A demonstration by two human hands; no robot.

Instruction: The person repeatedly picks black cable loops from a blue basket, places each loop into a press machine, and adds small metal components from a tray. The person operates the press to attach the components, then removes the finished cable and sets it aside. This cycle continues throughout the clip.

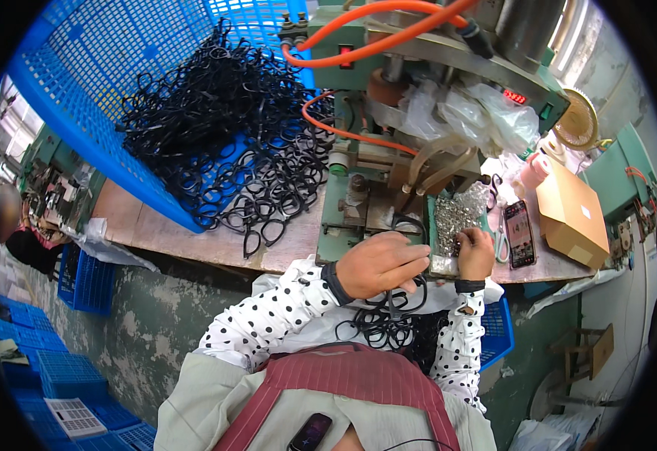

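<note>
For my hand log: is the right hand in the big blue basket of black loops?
No, the right hand is at the green tray of small metal pieces, away from the basket.

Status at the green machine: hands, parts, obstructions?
Left hand at near edge of green machine, grip unclear. Right hand at small metal parts, hold unclear. Black loops heaped in blue basket. Scissors close beside right hand.

A: Place type?
B: Factory workshop. Green metal machine [355, 192] with orange hoses [381, 6], large blue plastic mesh basket [95, 146] heaped with black loops [216, 105].
A: Floor [155, 323]?
B: Scuffed green paint, stacked blue plastic crates [73, 376].
</note>
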